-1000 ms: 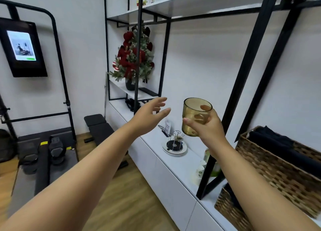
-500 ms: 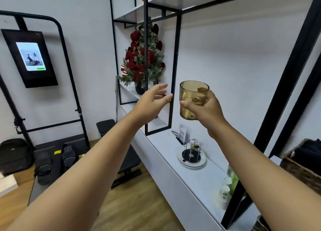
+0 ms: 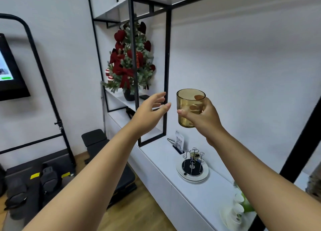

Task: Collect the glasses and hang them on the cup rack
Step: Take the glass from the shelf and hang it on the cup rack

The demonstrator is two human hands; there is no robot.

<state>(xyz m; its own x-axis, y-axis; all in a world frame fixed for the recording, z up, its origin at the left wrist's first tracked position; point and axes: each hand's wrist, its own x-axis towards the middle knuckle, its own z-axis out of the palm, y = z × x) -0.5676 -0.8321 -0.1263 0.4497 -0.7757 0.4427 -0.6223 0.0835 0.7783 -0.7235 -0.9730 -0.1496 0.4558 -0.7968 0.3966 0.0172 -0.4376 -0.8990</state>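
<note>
we hold an amber glass point(image 3: 190, 108) upright in our right hand point(image 3: 202, 117), the grip clamped on it: thumb across the near side, fingers point(image 3: 199, 97) showing through the tinted wall on the far side. the glass is up in the air, well above the white surface point(image 3: 156, 154) and clear of it. our left hand point(image 3: 149, 115) floats just beside the glass, its grip apart, fingers spread and empty, not touching the glass.

down on the surface, near its back edge, stands the cup rack point(image 3: 192, 163), a cluster of thin wire pegs on a dark round base set in a white dish point(image 3: 192, 176). just behind it leans a small card point(image 3: 179, 141) with a printed code. farther along the surface toward its right end sit some pale cups point(image 3: 237, 208), blurred. a small decorated tree point(image 3: 129, 64) with red bows stands on the shelf above the left end.
</note>
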